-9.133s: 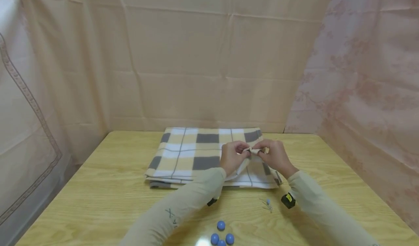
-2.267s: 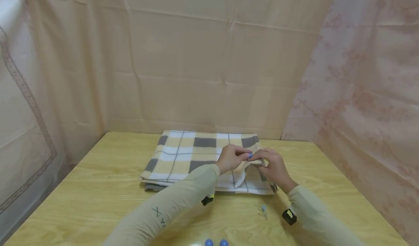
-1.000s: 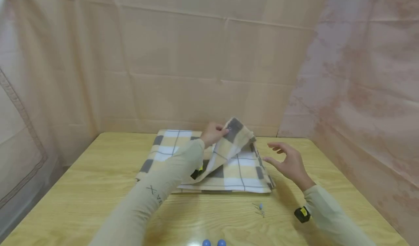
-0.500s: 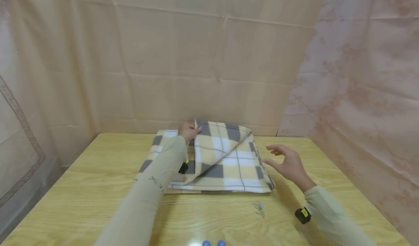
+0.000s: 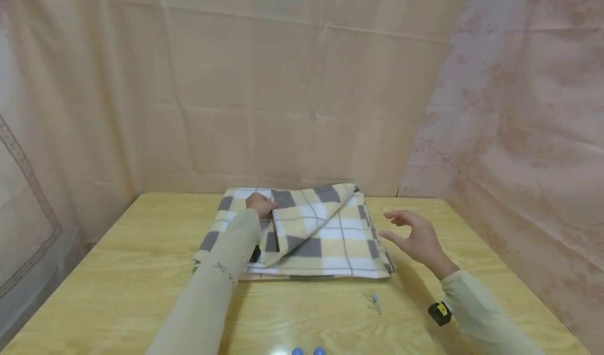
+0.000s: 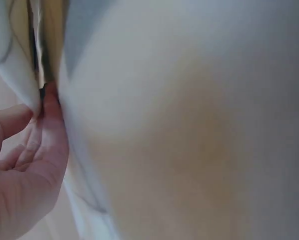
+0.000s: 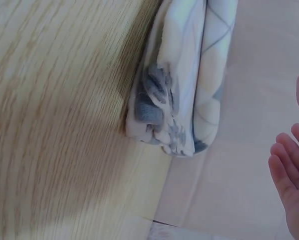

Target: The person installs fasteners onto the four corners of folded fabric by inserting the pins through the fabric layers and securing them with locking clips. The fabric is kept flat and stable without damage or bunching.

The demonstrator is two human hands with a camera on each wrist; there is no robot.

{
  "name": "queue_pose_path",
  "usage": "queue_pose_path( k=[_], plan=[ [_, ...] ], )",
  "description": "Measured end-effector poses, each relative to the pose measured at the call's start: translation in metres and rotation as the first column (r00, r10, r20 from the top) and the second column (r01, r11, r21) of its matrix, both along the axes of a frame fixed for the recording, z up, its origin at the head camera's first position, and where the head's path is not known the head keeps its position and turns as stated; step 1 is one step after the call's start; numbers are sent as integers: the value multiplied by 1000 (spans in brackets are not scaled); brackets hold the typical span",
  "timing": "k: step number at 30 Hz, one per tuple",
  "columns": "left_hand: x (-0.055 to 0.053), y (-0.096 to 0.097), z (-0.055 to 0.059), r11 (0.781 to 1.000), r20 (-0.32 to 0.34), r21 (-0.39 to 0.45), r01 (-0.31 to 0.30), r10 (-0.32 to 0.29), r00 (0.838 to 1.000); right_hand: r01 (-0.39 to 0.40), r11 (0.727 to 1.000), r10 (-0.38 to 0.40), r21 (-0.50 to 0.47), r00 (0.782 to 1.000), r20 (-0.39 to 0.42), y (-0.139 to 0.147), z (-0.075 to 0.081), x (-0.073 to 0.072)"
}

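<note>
Blanket (image 5: 332, 245): checked in cream, white and grey, with thin dark lines. Folded into a layered, roughly rectangular pile at far side of table (image 5: 118, 271). Turned back in top layer toward far left as loose flap (image 5: 306, 208), along diagonal fold from near middle to far right. Pinched at flap's left edge; crumpled at layered right end.

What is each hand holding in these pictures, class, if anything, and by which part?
The left hand pinches the checked blanket by the edge of its turned-back flap, near a corner. The right hand holds nothing.
</note>
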State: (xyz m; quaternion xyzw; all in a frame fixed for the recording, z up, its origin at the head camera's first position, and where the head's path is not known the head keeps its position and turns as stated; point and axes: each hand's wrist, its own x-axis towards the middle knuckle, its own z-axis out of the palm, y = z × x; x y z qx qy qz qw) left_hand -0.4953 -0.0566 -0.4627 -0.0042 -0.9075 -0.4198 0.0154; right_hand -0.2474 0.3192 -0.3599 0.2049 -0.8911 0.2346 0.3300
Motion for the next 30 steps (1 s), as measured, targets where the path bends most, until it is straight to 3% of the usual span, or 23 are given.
queue_pose_path(
  k=[2,3,4,6,10,14,16,19,21,23,25,28,30],
  plan=[
    [41,8,42,999,35,-43,12,-10,999,-16,1000,16,14,1000,12,1,1,1],
    [58,12,59,998,13,-64,28,-27,1000,-30,999,29,22,999,21,2,2,1],
    [75,16,77,997,54,-62,47,-44,998,-46,998,45,32,998,34,2,3,2],
    [95,22,100,989,45,-102,104,-100,994,-89,995,85,52,994,68,2,5,3],
    [112,32,123,965,136,-133,225,-207,969,-223,972,209,77,966,154,2,7,6],
    [122,47,131,908,212,-257,330,-281,936,-372,924,337,87,901,272,0,4,12],
    [130,57,134,870,222,-320,377,-318,922,-426,900,375,90,863,339,-2,2,16],
    [143,77,136,798,185,-394,456,-417,890,-501,859,417,103,802,428,-7,-2,23],
    [156,92,138,738,150,-440,511,-501,852,-561,821,457,105,757,467,-12,-6,26],
    [171,109,139,662,127,-488,568,-591,797,-608,786,487,110,719,496,-17,-9,29],
    [189,125,138,581,143,-523,623,-661,737,-638,760,504,125,700,506,-19,-13,31],
    [208,145,129,441,183,-588,678,-744,642,-642,755,492,132,689,533,-20,-17,33],
    [216,156,120,362,198,-635,682,-778,596,-638,759,484,129,686,544,-19,-19,34]
  ],
)
